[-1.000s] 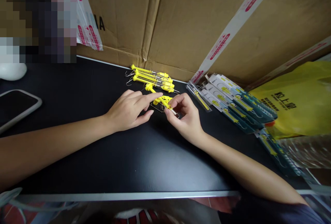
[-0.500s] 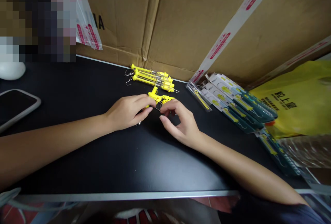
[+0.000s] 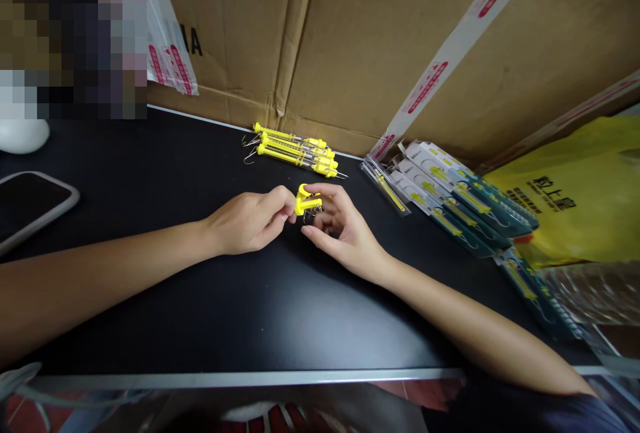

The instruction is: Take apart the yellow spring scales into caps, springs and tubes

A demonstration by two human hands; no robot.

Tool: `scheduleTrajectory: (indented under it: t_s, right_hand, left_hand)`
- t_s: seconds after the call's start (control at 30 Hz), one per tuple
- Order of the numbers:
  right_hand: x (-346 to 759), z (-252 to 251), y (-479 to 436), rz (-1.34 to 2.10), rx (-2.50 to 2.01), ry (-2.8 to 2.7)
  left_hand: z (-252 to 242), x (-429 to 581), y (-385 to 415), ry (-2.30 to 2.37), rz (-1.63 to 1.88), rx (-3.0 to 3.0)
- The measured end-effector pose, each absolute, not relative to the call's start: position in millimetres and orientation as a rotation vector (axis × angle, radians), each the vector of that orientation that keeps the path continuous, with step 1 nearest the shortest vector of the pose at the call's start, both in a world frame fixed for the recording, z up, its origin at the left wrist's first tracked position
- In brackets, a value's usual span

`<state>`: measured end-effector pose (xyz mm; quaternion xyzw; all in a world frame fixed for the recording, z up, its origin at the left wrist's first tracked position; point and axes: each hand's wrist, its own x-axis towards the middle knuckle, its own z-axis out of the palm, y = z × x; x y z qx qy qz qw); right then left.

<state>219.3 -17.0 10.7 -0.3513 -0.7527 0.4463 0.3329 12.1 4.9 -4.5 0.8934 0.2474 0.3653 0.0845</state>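
My left hand is closed, pinching a yellow plastic piece between thumb and fingertips. My right hand is just to its right, with thumb and index finger apart and the other fingers curled in. Its index fingertip reaches the upper end of the yellow piece. Thin metal hooks show between the two hands; what they belong to is partly hidden by the right fingers. Beyond the hands lies a row of yellow spring scales with clear tubes and wire hooks.
Along the right lie carded packages of similar yellow items, and a slim clear pack. A yellow bag is behind them. A phone rests on the black table at left. A cardboard box stands along the back.
The yellow piece in my left hand has turned and now sticks out rightward. My right fingers have lifted and moved left to it. Small yellow parts behind the right hand are now mostly hidden.
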Motion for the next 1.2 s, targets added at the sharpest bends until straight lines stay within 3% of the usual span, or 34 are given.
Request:
scheduleTrajectory:
  t_s: [0.2, 0.77, 1.2]
  right_hand:
    - [218, 7, -12, 1.297, -0.884, -1.881]
    - [222, 10, -9, 1.212, -0.909, -1.908]
    - [224, 8, -10, 1.049, -1.008, -1.977]
  left_hand:
    - [-7, 12, 5, 0.755, 1.044, 2.582]
    - [-1, 11, 8, 1.185, 0.975, 2.527]
    - [0, 12, 8, 0.886, 0.94, 2.59]
